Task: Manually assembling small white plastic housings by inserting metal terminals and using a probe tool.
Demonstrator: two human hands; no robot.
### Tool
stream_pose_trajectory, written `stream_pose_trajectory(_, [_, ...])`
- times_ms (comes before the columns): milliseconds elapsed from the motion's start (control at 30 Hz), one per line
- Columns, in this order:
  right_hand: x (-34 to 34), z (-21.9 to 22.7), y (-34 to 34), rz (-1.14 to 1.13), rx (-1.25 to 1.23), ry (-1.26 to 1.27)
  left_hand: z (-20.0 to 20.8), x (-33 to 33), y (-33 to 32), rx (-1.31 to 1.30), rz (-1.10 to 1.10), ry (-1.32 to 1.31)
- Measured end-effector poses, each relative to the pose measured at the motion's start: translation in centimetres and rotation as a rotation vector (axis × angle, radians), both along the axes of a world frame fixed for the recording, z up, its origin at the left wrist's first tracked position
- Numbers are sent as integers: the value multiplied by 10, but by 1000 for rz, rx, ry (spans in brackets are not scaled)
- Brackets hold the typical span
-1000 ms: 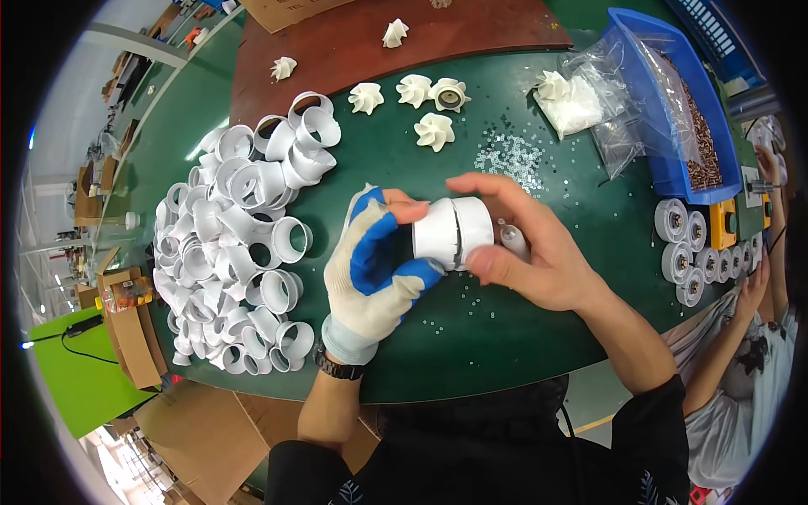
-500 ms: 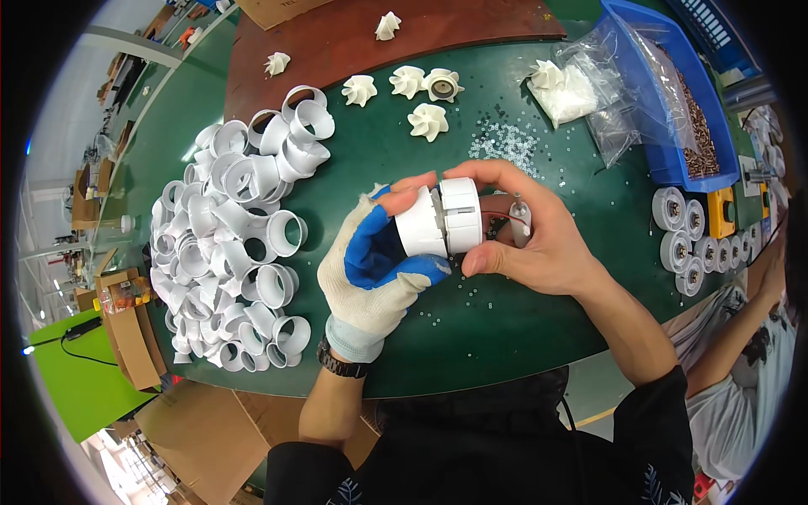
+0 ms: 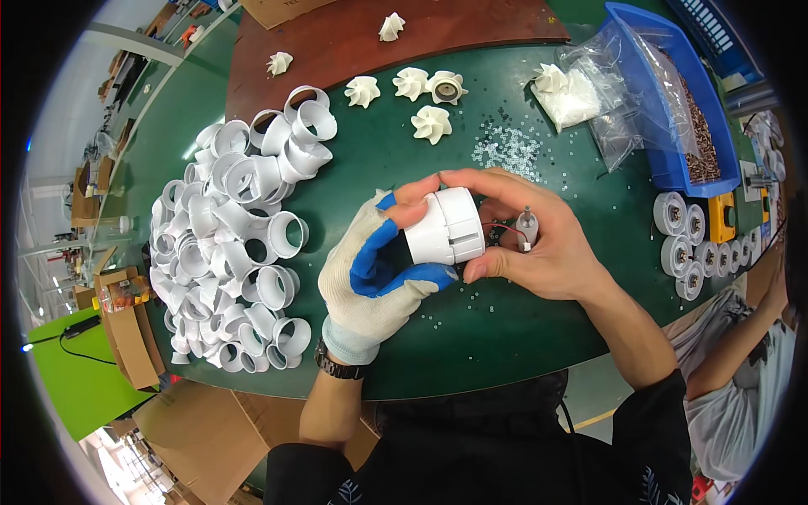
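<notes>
Above the green table, both hands hold a white plastic cylindrical housing [image 3: 446, 227] on its side. My left hand [image 3: 366, 273], in a white glove with a blue coating and bare fingertips, grips its left part between thumb and fingers. My right hand [image 3: 543, 236] is bare, with fingers on top and thumb below at the housing's right end. Beside that end, within the right hand, sits a small grey motor [image 3: 527, 229] with a thin shaft, joined by a red wire. How the palm supports the motor is hidden.
A heap of white pipe elbows [image 3: 223, 227] fills the table's left. Cream impellers [image 3: 432, 124], scattered small washers [image 3: 509, 151] and a plastic bag [image 3: 581, 101] lie beyond my hands. A blue bin [image 3: 665, 181] and round white parts [image 3: 671, 213] stand right, near another person's arm [image 3: 741, 328].
The gap between the two white sections has closed, so they now fit together. The housing has turned slightly, and the motor sits a little lower and further right.
</notes>
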State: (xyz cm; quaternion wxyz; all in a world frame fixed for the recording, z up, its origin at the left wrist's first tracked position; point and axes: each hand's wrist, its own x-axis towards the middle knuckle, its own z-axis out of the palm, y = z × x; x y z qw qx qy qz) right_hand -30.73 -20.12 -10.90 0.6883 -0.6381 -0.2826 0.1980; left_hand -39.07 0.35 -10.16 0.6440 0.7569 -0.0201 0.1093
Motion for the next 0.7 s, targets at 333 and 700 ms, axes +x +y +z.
stream_pose_trajectory(333, [-4, -6, 1, -8, 72, 82, -1, 3, -1, -23, -18, -26])
stream_pose_trajectory(700, [1, -4, -3, 71, -16, 15, -1, 2, 4, 14, -37, -43])
